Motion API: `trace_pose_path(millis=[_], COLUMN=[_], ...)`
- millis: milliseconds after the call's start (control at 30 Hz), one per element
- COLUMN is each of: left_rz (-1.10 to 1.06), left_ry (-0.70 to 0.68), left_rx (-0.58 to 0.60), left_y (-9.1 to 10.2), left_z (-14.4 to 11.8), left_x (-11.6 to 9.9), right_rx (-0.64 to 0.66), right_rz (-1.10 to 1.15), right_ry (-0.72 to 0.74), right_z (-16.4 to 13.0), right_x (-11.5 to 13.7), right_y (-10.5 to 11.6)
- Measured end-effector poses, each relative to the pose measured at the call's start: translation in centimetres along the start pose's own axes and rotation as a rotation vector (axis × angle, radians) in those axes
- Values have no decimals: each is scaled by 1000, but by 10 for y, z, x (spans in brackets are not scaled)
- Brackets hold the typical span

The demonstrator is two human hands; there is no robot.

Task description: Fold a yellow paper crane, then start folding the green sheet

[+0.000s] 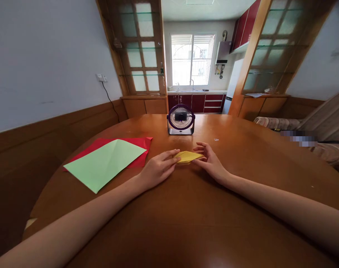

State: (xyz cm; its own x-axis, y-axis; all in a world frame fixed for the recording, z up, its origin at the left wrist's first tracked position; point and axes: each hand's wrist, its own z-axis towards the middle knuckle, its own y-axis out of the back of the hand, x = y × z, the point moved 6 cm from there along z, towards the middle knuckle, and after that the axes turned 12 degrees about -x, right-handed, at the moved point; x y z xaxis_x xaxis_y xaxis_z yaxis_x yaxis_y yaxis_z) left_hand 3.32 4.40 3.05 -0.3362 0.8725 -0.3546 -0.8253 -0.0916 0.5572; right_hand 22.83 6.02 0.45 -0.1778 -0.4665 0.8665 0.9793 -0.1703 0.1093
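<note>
Yellow paper, folded into a narrow, pointed diamond, sits between the two hands at the middle of the table, and from my remote seat I watch it through the head camera. On my left, the left hand pinches the near-left tip, fingertips laid over that end. The right hand is at the opposite tip with its fingers spread and curved, the thumb by the lower edge; I cannot tell how firmly it touches. Over to the left I see a pale green sheet lying askew on a red sheet, with red showing along the far side and at the right. Straight ahead, beyond the hands, I have a small dark purple fan upright on its stand, and a small white scrap lies right of it.
</note>
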Motion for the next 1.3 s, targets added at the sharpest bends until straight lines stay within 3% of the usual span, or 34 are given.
trace_pose_path(millis=[133, 233, 467, 767, 1067, 1300], left_rz=[137, 193, 175, 99, 415, 457], left_ry=[-93, -104, -2, 298, 171, 19], left_rx=[54, 120, 209, 126, 207, 178], left_y=[-1, -6, -15, -14, -20, -17], left_z=[0, -1, -2, -1, -5, -2], left_x=[-2, -3, 7, 22, 13, 1], right_rx=[142, 272, 411, 423, 402, 404], right_rz=[-294, -448, -573, -711, -680, -718], right_ry=[373, 494, 553, 634, 636, 678], right_z=[-7, -13, -15, -7, -11, -15], right_x=[22, 28, 23, 15, 16, 20], right_y=[0, -5, -15, -14, -13, -13])
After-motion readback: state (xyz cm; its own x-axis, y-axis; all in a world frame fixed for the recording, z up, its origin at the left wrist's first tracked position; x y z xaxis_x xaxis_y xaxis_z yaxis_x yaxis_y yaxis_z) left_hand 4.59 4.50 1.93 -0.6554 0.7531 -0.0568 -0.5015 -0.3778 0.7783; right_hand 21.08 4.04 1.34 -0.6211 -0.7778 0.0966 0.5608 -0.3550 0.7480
